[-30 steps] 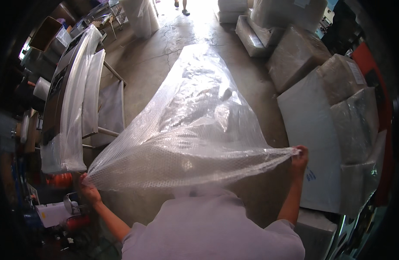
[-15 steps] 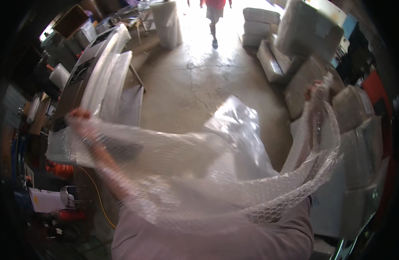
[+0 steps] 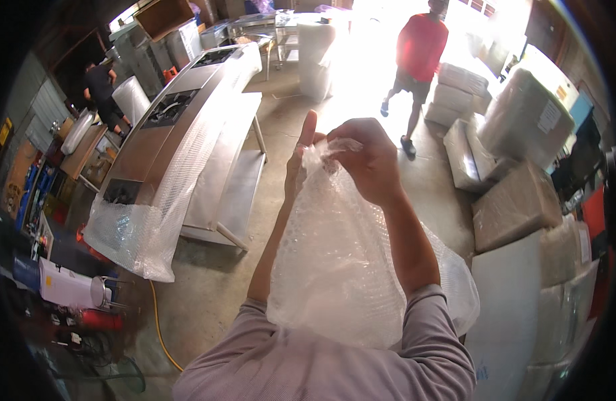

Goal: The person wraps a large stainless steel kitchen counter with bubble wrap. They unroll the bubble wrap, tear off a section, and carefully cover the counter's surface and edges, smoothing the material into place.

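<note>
A large sheet of clear bubble wrap (image 3: 335,260) hangs from my raised hands down to my chest, with a fold reaching past my right arm. My left hand (image 3: 305,139) is closed on its top edge, thumb pointing up and most fingers hidden behind the wrap. Beside it, my right hand (image 3: 371,157) pinches a bunched corner. Left of me stands a long steel cooktop (image 3: 144,144) with gas burners. More bubble wrap (image 3: 154,234) covers its near end and right side.
A steel table (image 3: 234,180) stands beside the cooktop. Wrapped packages and cartons (image 3: 515,207) are stacked along the right. A person in a red shirt (image 3: 422,50) is on the floor ahead; another in dark clothes (image 3: 100,87) bends at far left. A yellow cord (image 3: 159,327) runs across the floor.
My hands have come together in front of me from wide apart, gathering the bubble wrap between them. The view has shifted left and up. The person in red appears nearer.
</note>
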Tool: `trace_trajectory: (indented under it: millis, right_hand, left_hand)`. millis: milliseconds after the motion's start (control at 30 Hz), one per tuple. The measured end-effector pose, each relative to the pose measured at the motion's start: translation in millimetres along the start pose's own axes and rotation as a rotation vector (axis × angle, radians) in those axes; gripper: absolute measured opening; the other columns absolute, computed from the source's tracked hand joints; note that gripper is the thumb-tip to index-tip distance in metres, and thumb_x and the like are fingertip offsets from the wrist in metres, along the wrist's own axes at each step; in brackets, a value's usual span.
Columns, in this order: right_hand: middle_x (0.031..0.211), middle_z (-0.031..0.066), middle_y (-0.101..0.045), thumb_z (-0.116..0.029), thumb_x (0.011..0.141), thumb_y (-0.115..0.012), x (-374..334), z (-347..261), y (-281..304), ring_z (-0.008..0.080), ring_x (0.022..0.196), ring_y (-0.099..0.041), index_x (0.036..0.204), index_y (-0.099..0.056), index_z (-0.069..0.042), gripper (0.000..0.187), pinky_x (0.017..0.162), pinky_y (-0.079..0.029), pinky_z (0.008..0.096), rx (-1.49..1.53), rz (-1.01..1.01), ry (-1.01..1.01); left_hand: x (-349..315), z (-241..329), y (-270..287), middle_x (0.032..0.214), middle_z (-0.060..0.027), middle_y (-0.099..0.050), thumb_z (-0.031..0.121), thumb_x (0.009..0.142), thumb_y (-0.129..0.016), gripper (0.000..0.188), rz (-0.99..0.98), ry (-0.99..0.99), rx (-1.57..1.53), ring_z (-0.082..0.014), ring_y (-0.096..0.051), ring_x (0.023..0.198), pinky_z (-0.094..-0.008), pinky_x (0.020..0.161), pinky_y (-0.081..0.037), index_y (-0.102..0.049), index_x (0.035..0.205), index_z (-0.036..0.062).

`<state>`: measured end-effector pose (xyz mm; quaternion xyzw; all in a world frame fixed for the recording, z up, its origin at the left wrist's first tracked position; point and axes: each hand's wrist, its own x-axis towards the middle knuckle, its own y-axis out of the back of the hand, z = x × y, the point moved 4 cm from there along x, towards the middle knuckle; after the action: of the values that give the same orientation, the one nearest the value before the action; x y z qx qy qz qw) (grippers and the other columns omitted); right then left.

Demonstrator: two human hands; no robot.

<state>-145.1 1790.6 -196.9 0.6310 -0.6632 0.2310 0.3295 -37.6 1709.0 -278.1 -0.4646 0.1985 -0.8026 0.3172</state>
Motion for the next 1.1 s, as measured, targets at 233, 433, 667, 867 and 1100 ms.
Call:
trace_trajectory:
  millis: [233, 433, 667, 867, 1100]
  right_hand:
    - [0.098, 0.0037, -0.064, 0.000, 0.079, -0.081, 87, 120, -11, 0.0157, 0.091, -0.063, 0.106, -0.076, -0.009, 0.028, 0.083, -0.053, 0.0312, -0.054, -0.171, 0.046]
    - [0.099, 0.0032, -0.056, -0.019, 0.066, -0.095, 191, 245, 16, 0.0162, 0.092, -0.055, 0.113, -0.065, -0.007, 0.056, 0.081, -0.051, 0.0330, -0.202, -0.031, -0.151]
    - [0.089, 0.0041, -0.062, -0.018, 0.068, -0.095, 297, 358, 49, 0.0131, 0.086, -0.063, 0.124, -0.047, -0.006, 0.074, 0.075, -0.055, 0.0260, -0.030, 0.071, -0.240]
    - [0.086, 0.0033, -0.057, -0.047, 0.065, -0.095, 341, 439, 90, 0.0134, 0.080, -0.057, 0.106, -0.057, -0.004, 0.071, 0.071, -0.053, 0.0322, -0.260, 0.232, -0.203]
    - [0.087, 0.0074, -0.069, -0.049, 0.087, -0.078, 387, 496, 169, 0.0167, 0.079, -0.067, 0.111, -0.065, -0.004, 0.052, 0.072, -0.056, 0.0312, -0.472, 0.262, -0.271]
  left_hand:
    - [74, 2, 83, 0.102, -0.0020, -0.056, 0.039, 0.095, -0.069, 0.080, 0.249, 0.041, 0.039, -0.0106, -0.057, 0.088, -0.0233, 0.077, -0.052, -0.031, 0.157, 0.0077]
    - [182, 2, 181, 0.103, -0.0066, -0.058, 0.039, 0.096, -0.066, 0.070, 0.176, 0.065, 0.098, -0.0161, -0.059, 0.087, -0.0284, 0.077, -0.053, -0.036, 0.151, 0.0071]
    - [306, -2, 306, 0.103, -0.0119, -0.060, 0.038, 0.098, -0.062, 0.060, 0.067, 0.182, 0.088, -0.0224, -0.061, 0.086, -0.0342, 0.076, -0.053, -0.043, 0.144, 0.0063]
    - [424, -53, 420, 0.104, -0.0165, -0.062, 0.038, 0.099, -0.059, 0.052, -0.164, 0.356, -0.089, -0.0279, -0.062, 0.085, -0.0392, 0.076, -0.054, -0.049, 0.138, 0.0057]
    - [573, -184, 490, 0.104, -0.0219, -0.064, 0.038, 0.101, -0.055, 0.045, -0.748, 0.591, -0.412, -0.0342, -0.064, 0.083, -0.0450, 0.076, -0.055, -0.056, 0.131, 0.0050]
